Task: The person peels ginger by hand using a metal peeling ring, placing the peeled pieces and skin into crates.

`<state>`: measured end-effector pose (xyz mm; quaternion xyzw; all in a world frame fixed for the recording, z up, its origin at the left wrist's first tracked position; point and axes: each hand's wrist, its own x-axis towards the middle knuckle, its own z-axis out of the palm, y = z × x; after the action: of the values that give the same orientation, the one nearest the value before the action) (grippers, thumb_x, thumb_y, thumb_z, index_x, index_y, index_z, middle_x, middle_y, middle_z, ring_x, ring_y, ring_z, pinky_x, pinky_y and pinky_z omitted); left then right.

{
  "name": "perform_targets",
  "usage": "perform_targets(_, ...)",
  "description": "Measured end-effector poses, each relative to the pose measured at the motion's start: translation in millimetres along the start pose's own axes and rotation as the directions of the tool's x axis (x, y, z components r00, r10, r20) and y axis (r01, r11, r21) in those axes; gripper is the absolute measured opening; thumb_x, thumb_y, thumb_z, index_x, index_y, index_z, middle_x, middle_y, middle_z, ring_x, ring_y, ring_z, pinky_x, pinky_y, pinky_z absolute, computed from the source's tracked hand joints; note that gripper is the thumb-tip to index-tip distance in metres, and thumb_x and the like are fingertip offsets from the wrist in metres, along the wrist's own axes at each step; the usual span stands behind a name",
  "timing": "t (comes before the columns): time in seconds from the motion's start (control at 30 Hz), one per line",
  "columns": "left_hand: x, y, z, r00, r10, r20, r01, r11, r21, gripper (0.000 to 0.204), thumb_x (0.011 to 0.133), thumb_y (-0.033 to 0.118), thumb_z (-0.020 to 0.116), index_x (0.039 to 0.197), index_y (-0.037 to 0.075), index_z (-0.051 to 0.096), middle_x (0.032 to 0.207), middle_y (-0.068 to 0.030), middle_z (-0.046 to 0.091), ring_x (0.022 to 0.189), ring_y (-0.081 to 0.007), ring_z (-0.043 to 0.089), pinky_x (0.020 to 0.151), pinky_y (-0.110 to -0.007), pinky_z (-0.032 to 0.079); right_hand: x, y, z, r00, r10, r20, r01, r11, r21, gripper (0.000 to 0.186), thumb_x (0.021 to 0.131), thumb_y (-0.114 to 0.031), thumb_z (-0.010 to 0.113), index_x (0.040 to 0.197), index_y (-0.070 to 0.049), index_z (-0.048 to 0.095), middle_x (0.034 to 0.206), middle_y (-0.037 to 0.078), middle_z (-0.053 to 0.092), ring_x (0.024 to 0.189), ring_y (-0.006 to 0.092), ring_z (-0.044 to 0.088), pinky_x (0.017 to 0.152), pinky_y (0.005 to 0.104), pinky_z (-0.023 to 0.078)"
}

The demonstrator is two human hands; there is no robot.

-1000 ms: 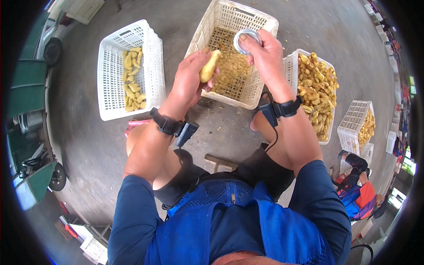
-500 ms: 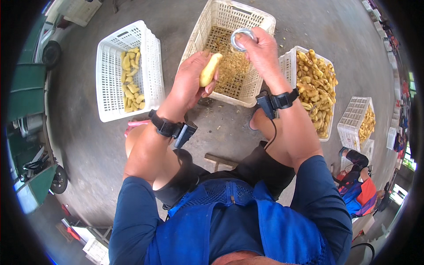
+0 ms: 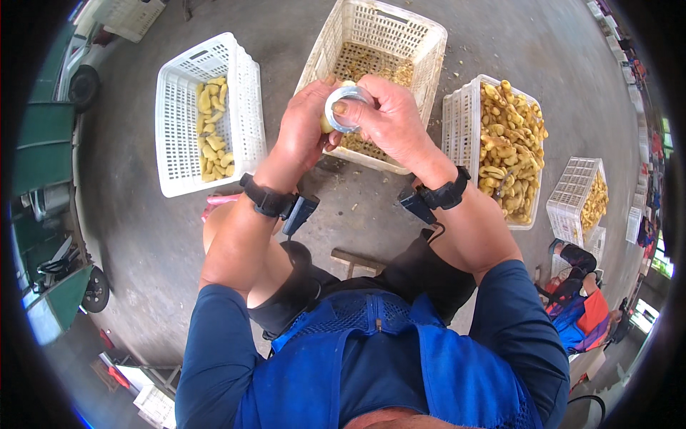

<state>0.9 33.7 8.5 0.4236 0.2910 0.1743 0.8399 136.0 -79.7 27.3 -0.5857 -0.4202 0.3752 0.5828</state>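
Over the middle crate my two hands come together in front of me. My left hand (image 3: 301,130) is wrapped round a smooth pale yellow root (image 3: 325,124), ginger-like, most of which is now hidden behind the ring and fingers. Pinched in my right hand (image 3: 397,127) is a round metal ring scraper (image 3: 346,91), its thumb lying across the opening. The ring lies against or just above the root; I cannot tell which. Below them, the white middle crate (image 3: 434,86) holds brownish-yellow peelings (image 3: 396,74).
A white crate (image 3: 170,129) on the left holds smooth yellow pieces (image 3: 214,150). Another crate (image 3: 459,114) on the right is heaped with knobbly brownish roots (image 3: 506,136). Farther right stands a smaller filled crate (image 3: 568,196), with a seated person (image 3: 589,314) nearby. A wooden stool (image 3: 355,261) is between my legs.
My right hand has moved left and down, bringing the ring scraper from beside the root to over it. My left hand stays nearly in place, still holding the root.
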Motion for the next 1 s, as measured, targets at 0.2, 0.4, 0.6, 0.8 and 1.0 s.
perform_targets(0.2,-9,5,4,0.993,-0.053,0.105,0.054,0.999,-0.004,0.032,0.113,0.034,0.046,0.113,0.004,0.059,0.079,-0.007,0.063,0.049,-0.0123,0.051,0.041,-0.025,0.036,29,20,-46,0.963,-0.078,-0.259,0.032,0.984,-0.177,0.018,0.098,-0.02,0.078,0.09,-0.006,0.07,0.072,-0.002,0.064,0.062,0.0056,0.057,0.053,0.0244,0.045)
perform_targets(0.4,-11,12,5,0.997,-0.033,0.068,0.035,0.999,-0.022,0.035,0.115,0.036,0.045,0.11,0.004,0.057,0.079,-0.0071,0.062,0.05,-0.0123,0.051,0.043,-0.025,0.037,20,-9,-33,0.966,0.004,-0.257,0.006,0.999,0.037,0.027,0.099,-0.019,0.077,0.082,-0.006,0.061,0.071,0.0,0.062,0.056,0.0054,0.055,0.046,0.0233,0.043)
perform_targets(0.6,-6,6,5,0.996,-0.003,0.09,0.002,1.0,0.005,0.033,0.114,0.035,0.048,0.11,0.004,0.058,0.078,-0.0083,0.063,0.05,-0.0127,0.051,0.044,-0.025,0.038,20,15,-29,0.981,-0.051,-0.186,0.039,0.997,-0.068,0.017,0.096,-0.017,0.079,0.092,-0.003,0.071,0.073,0.001,0.063,0.058,0.0057,0.056,0.049,0.0255,0.045)
perform_targets(0.8,-12,10,11,0.994,-0.016,0.11,0.008,0.997,0.077,0.037,0.114,0.038,0.041,0.105,0.005,0.056,0.078,-0.0048,0.058,0.051,-0.011,0.047,0.045,-0.025,0.035,27,3,-58,0.917,-0.123,-0.379,0.081,0.989,-0.126,0.013,0.096,-0.016,0.079,0.096,-0.003,0.074,0.075,0.001,0.068,0.056,0.0058,0.057,0.048,0.0231,0.043)
perform_targets(1.0,-6,6,8,0.995,-0.008,0.1,0.005,0.999,0.035,0.028,0.114,0.031,0.046,0.106,0.006,0.056,0.077,-0.007,0.062,0.05,-0.0114,0.049,0.043,-0.025,0.037,16,4,-24,0.986,0.002,-0.167,-0.003,1.0,-0.006,0.018,0.097,-0.018,0.079,0.092,-0.003,0.071,0.071,0.0,0.064,0.057,0.0071,0.057,0.049,0.0253,0.044)
